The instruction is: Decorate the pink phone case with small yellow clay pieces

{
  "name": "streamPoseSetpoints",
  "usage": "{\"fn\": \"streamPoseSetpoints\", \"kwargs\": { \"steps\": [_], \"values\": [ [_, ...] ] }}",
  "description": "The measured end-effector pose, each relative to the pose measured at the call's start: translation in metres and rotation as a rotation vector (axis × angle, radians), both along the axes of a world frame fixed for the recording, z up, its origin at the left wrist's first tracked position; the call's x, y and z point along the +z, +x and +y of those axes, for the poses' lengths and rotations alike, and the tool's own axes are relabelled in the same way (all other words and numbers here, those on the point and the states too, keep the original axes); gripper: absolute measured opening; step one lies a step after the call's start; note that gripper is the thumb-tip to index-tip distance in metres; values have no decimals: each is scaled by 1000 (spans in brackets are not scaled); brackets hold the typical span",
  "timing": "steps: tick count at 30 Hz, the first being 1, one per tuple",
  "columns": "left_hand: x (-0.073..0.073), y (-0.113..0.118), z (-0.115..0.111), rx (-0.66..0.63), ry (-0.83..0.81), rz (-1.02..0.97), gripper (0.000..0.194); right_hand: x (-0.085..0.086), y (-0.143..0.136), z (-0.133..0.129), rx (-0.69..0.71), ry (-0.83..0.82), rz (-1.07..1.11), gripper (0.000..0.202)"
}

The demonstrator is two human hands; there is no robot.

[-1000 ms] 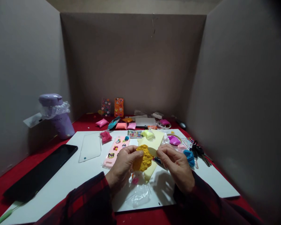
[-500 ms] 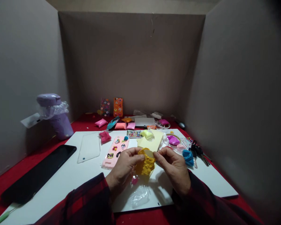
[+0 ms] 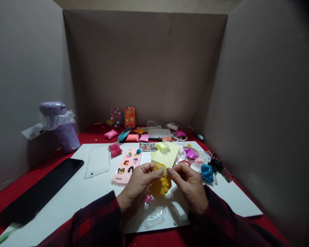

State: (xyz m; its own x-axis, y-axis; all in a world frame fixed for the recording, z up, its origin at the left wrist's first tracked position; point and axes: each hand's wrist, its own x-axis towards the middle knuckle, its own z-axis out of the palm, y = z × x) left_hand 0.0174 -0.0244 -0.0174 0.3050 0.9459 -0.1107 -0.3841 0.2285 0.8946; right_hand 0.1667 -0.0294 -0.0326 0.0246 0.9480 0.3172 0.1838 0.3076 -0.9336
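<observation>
Above the near part of the white board, my left hand [image 3: 141, 180] pinches a lumpy piece of yellow modelling clay [image 3: 161, 187] by its left edge. My right hand [image 3: 189, 185] has its thumb and finger closed at the clay's upper right edge. A pale patch shows within the top of the clay; I cannot tell whether it is card underneath. To the left, partly behind my left hand, lies a pink phone case [image 3: 122, 169] with small clay decorations. A pink bit [image 3: 148, 198] and a crumpled clear bag [image 3: 154, 216] lie below the clay.
On the white board [image 3: 69, 192] are a clear phone case [image 3: 98, 163], pale yellow paper [image 3: 167, 156], a blue packet [image 3: 207, 173] and keys [image 3: 218, 166]. A black phone [image 3: 43, 188] and purple bottle [image 3: 67, 133] stand left. Packets and decorated cases [image 3: 130, 116] fill the back.
The yellow clay has tilted and dropped slightly, and less of the pale patch shows. Both hands stay pinched at its edges, the right one shifted slightly left.
</observation>
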Motion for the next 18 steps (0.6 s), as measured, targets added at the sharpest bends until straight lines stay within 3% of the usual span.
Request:
{"fn": "streamPoseSetpoints", "kwargs": {
  "steps": [8,18],
  "values": [
    [3,1,1,56,-53,-21,17,-6,3,5,50,-26,135,28],
    [6,1,2,77,-2,15,17,-3,-1,2,179,-43,108,23]
  ]
}}
